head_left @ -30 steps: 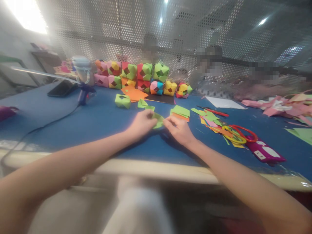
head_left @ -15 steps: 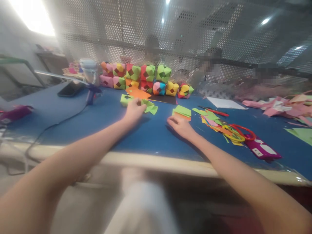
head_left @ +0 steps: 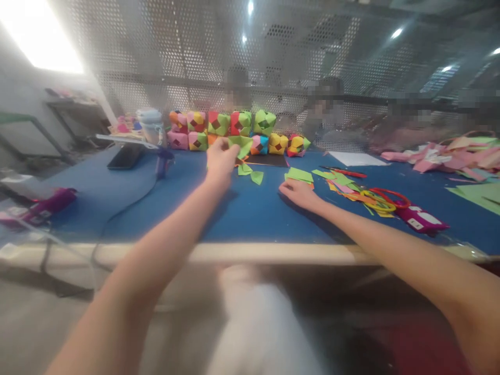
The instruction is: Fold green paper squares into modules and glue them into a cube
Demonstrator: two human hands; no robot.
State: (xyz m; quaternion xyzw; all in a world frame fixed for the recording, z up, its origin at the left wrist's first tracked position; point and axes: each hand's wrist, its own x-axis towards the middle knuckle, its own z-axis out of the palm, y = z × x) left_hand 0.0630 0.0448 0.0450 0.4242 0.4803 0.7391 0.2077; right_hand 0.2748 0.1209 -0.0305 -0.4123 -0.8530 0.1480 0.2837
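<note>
My left hand (head_left: 222, 160) is raised over the middle of the blue table, thumb and fingers pinching a green folded paper (head_left: 242, 146) in front of the paper cubes (head_left: 240, 124). Below and right of it lie small green folded pieces (head_left: 257, 177). My right hand (head_left: 300, 193) rests low on the table with its fingers stretched out, at the near edge of a stack of green and orange paper (head_left: 299, 175). The two rows of multicoloured folded cubes stand behind, partly hidden by the left hand.
Right of the stack lie paper scraps (head_left: 346, 185), red-handled scissors (head_left: 351, 174), yellow and red rings (head_left: 385, 203) and a purple pouch (head_left: 422, 219). A glue gun (head_left: 163, 161) with its cord, a phone (head_left: 125, 156) and a cup (head_left: 150, 125) stand left. Pink paper strips (head_left: 453, 156) heap far right.
My left hand has risen from the table and lifted the green folded paper toward the cubes. My right hand stays beside the paper stack. The view has shifted slightly.
</note>
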